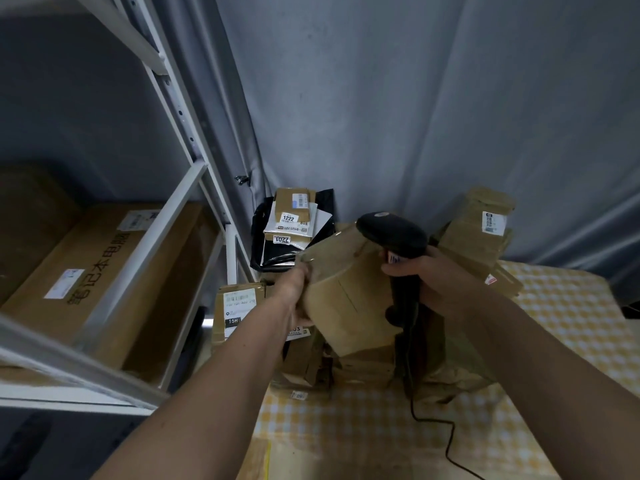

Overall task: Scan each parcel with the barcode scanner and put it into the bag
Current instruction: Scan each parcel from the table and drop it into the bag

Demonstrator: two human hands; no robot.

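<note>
A brown cardboard parcel [346,292] was held up above the checked tablecloth [571,341] by the left hand [298,296], whose fingers were wrapped round the parcel's left edge. It was tilted, probably so that its label could be turned toward the scanner, although no label was visible on the faces shown. The black barcode scanner [394,233] was gripped by its handle in the right hand [440,282], fingers curled round it, with its head just above the upper right corner of the held parcel and pointing away from the camera. Its cable [446,441] ran down from the handle across the tablecloth.

The black bag [258,237] lay open behind and to the left of the held parcel, against the grey curtain [415,98]. Inside it about four parcels [294,216] were seen, stacked flat, two of them with number stickers; the exact count was hard to tell because they overlapped. The bag was placed near, so that each scanned parcel could be dropped in with a short reach.

To the right of the held parcel, one stack of cardboard boxes [481,223] was waiting, and further boxes [239,306] lay below and to its left. Further left, one metal shelf rack [180,209] carried one large flat carton [97,271].

The scanning step was judged to be under way for this parcel.
</note>
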